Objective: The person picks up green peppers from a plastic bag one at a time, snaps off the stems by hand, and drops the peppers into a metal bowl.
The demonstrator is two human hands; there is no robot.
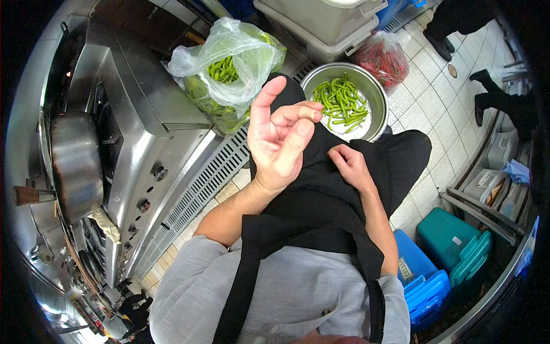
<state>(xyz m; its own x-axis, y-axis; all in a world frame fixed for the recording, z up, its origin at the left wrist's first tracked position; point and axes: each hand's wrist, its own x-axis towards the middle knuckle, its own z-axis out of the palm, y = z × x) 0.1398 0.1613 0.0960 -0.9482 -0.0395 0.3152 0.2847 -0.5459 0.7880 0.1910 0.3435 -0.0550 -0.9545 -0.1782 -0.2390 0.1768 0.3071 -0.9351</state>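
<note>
Tiled floor [418,117], one bowl [378,106], two bags [246,83] [382,62], left hand [278,140] half-spread (right hand [353,167] grip unclear)

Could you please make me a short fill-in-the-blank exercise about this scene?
1. The chillies lying in the metal bowl are coloured ____.
2. The plastic bag at the bowl's upper right in the picture has contents coloured ____.
3. The raised hand is the person's ____ hand.
4. The other hand is over an apron coloured ____.

Missing words: green; red; left; black.

Label [405,269] on blue bin [418,261], apparently "POTATO" (turned sideways)
</note>
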